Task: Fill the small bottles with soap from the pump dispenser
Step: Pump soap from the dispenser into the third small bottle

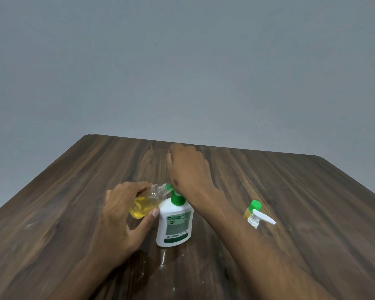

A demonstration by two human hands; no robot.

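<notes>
Wooden table [74, 191], bottle [146, 203] at dispenser [174, 221]

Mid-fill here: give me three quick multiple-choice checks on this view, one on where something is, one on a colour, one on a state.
1. Where is the capped small bottle?
A. On the table, right of the pump dispenser
B. In the left hand
C. Atop the dispenser

2. What colour is the dispenser's pump collar?
A. Blue
B. Green
C. Red

3. How is the clear bottle in the left hand held?
A. Upright, capped
B. Upside down on the table
C. Tilted, neck at the nozzle

Answers: 1 A, it stands beside a loose white pump. 2 B, green shows below the right hand. 3 C, yellow soap pools in its lower side.
</notes>
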